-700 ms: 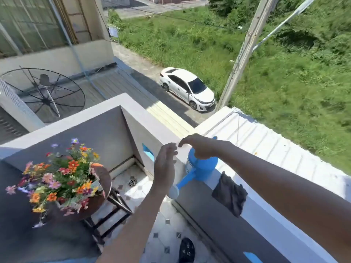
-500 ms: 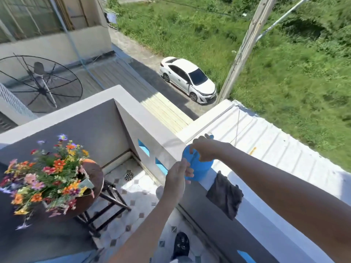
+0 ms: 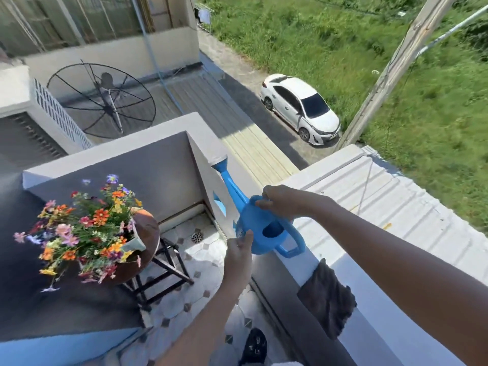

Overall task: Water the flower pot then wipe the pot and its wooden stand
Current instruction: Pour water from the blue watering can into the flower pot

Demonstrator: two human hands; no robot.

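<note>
A blue plastic watering can (image 3: 264,231) hangs over the balcony ledge, its spout pointing up and away to the left. My right hand (image 3: 284,202) grips the can's top rim. My left hand (image 3: 239,253) touches the can's lower left side with fingers mostly straight. A pot full of orange, pink and yellow flowers (image 3: 84,231) stands at the left on a round dark wooden stand (image 3: 151,233) with crossed legs. A dark grey cloth (image 3: 327,299) is draped over the ledge below my right forearm.
The white balcony wall (image 3: 200,151) runs from the far corner to the lower right. Patterned floor tiles with a drain (image 3: 196,236) lie below. A dark shoe (image 3: 254,344) shows at the bottom. Far below are a white car (image 3: 301,107) and grass.
The watering can has been lifted off the ledge and turned, so its spout now points up and away. My left hand has come up against its side. The view has shifted right.
</note>
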